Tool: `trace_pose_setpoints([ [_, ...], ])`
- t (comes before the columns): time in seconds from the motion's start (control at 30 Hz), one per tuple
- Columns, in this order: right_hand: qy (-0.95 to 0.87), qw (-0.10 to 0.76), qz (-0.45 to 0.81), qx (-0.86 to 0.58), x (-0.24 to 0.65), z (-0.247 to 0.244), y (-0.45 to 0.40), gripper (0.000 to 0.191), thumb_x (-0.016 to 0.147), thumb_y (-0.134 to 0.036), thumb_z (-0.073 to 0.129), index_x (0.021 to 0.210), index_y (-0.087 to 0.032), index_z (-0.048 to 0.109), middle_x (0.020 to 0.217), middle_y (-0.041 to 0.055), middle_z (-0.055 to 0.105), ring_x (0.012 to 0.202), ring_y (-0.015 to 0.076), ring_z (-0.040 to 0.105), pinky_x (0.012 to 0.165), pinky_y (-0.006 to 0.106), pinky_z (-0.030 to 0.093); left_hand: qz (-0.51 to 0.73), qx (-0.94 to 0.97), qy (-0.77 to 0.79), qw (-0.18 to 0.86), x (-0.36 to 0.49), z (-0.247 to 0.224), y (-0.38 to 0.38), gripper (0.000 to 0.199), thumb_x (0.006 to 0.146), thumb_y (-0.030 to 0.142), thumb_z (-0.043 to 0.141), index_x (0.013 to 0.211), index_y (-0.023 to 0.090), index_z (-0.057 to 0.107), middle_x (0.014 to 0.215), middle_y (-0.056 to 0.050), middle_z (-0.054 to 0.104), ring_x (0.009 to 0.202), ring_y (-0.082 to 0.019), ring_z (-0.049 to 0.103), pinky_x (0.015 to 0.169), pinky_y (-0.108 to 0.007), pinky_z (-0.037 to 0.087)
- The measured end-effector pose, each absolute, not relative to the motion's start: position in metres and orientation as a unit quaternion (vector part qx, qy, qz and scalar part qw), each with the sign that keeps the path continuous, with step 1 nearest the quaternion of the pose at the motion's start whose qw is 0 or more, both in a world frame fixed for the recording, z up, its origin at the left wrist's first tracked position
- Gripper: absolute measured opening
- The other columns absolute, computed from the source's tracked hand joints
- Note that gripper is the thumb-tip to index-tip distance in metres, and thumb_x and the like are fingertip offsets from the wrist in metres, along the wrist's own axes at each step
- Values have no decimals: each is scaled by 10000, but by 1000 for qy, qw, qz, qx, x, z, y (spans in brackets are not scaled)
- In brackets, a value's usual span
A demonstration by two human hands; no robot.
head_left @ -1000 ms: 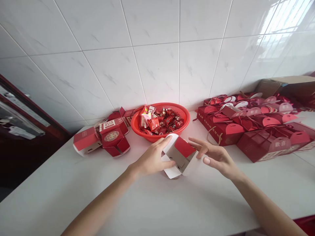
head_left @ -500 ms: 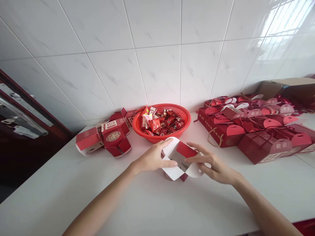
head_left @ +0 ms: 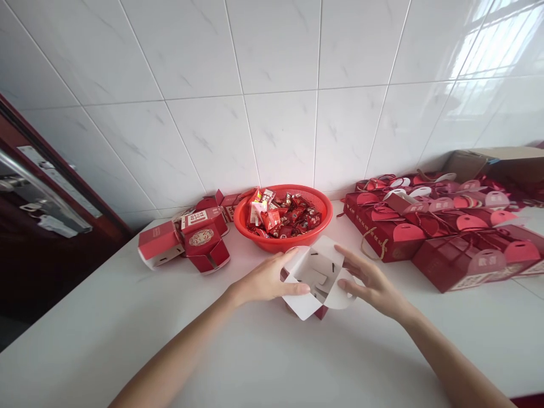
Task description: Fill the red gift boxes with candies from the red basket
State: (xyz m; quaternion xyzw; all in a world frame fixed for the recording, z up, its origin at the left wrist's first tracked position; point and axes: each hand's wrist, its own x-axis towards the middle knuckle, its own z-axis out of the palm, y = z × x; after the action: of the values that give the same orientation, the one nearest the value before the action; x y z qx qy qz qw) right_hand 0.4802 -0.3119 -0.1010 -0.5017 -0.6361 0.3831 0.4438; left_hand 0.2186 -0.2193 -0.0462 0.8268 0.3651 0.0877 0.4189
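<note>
Left hand (head_left: 272,279) and right hand (head_left: 374,283) grip opposite flaps of the open box (head_left: 317,277).

Soft, fairly bright daylight glares off the glossy wall tiles (head_left: 484,102) at upper right, while faint, diffuse shadows lie on the pale counter (head_left: 272,357), the lower left corner sinks into darkness, and wide-angle distortion slants the outer tile lines.

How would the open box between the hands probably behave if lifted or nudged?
The open box is probably light, since its walls look like thin card and its inside looks empty. Its spread flaps would likely bend if pressed, while the folded, square-cornered body should hold its shape.
</note>
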Motion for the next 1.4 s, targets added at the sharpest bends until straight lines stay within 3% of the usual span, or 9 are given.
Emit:
trace_pose_setpoints([
  [0.13,-562,454,491,-487,474,-104,-305,792,848,-612,665,1521,-280,410,1491,127,536,1328,334,543,1046,483,505,108,842,344,400,217,-45,-217,866,800,621,697,1550,349,361,1461,-53,549,1133,-267,621,871,-311,523],
  [0.33,-584,441,504,-459,466,-106,-295,779,886,-599,613,1553,-312,330,1510,90,515,1310,282,555,1034,429,513,60,867,380,317,208,-30,-223,794,861,623,602,1562,402,300,1481,-24,534,1205,-282,595,851,-299,503],
  [0.47,-630,439,441,-464,464,-103,-290,728,911,-588,575,1550,-317,353,1449,104,563,1255,290,595,1023,470,521,30,866,439,237,204,-16,-231,720,861,615,582,1518,384,397,1131,-28,710,979,-266,679,693,-274,471],
  [0.53,-650,454,390,-468,465,-100,-289,658,926,-577,561,1517,-326,417,1451,103,563,1282,298,574,1055,492,498,38,867,447,215,201,-11,-234,617,877,602,558,1443,362,505,944,-12,718,871,-247,683,639,-261,442],
  [0.7,-626,533,288,-491,473,-85,-278,476,912,-568,590,1288,-277,623,1337,112,646,1227,286,610,1035,458,514,107,865,449,199,195,-7,-230,447,902,596,532,1187,287,684,811,-3,692,751,-208,650,585,-255,413],
  [0.93,-582,619,255,-461,476,-56,-215,318,811,-501,678,920,-204,714,927,76,744,847,225,690,800,375,574,223,848,437,201,191,-16,-206,438,914,561,544,1098,215,739,866,-36,728,770,-191,665,703,-288,506],
  [1.17,-569,619,301,-450,454,-45,-133,300,669,-486,698,754,-199,687,755,57,726,657,202,652,671,358,546,306,821,423,232,192,-29,-143,315,866,391,592,1042,175,739,1032,-77,753,897,-207,699,812,-323,558],
  [1.27,-557,610,324,-460,450,-48,-116,282,643,-463,681,750,-202,684,777,55,730,651,193,644,665,346,541,270,843,418,204,201,-29,-115,271,852,304,587,1033,181,748,1031,-67,754,925,-214,695,850,-349,558],
  [1.4,-558,573,345,-491,452,-53,-108,237,652,-406,648,758,-196,676,777,52,721,678,201,654,662,341,528,133,906,373,150,228,-25,-88,311,830,301,642,1112,208,737,1179,-61,720,1080,-242,659,977,-373,501],
])
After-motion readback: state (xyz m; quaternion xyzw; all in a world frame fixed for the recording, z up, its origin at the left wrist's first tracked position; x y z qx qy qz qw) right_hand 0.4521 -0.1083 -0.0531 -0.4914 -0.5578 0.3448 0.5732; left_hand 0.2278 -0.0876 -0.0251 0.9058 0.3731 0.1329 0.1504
